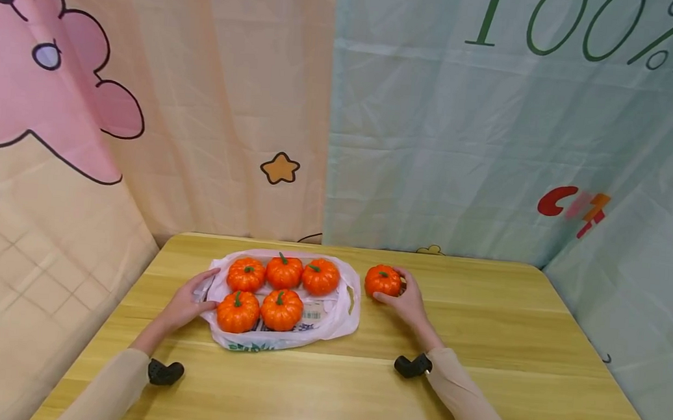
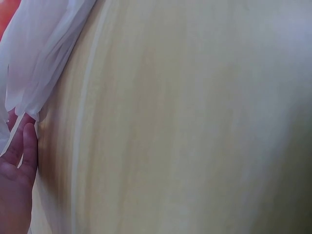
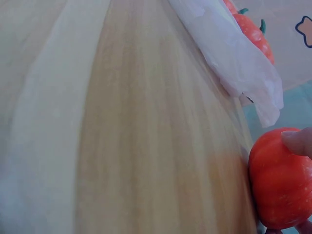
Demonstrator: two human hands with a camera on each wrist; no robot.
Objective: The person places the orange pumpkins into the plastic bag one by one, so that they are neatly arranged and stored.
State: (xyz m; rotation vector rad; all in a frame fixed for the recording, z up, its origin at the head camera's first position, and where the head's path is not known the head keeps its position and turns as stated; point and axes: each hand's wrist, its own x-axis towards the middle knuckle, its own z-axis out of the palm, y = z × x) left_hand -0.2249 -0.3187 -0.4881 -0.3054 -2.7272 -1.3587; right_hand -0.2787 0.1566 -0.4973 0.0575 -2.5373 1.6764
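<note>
A white plastic bag (image 1: 337, 324) lies spread open on the table with several small orange pumpkins with green stems on it, three behind and two in front. Its left edge is held by my left hand (image 1: 188, 300), thumb and fingers spread apart along it; the left wrist view shows the fingers (image 2: 30, 146) partly covered by the plastic. To the right of the bag, my right hand (image 1: 403, 300) grips another small pumpkin (image 1: 382, 280) between thumb and fingers. In the right wrist view this pumpkin (image 3: 280, 178) sits at or just above the tabletop, apart from the bag.
The wooden table (image 1: 475, 402) extends in front of and to the right of the bag. Printed curtains (image 1: 435, 145) hang behind the table and along its sides. A black device (image 1: 413, 366) is on the right wrist, another (image 1: 165, 373) on the left.
</note>
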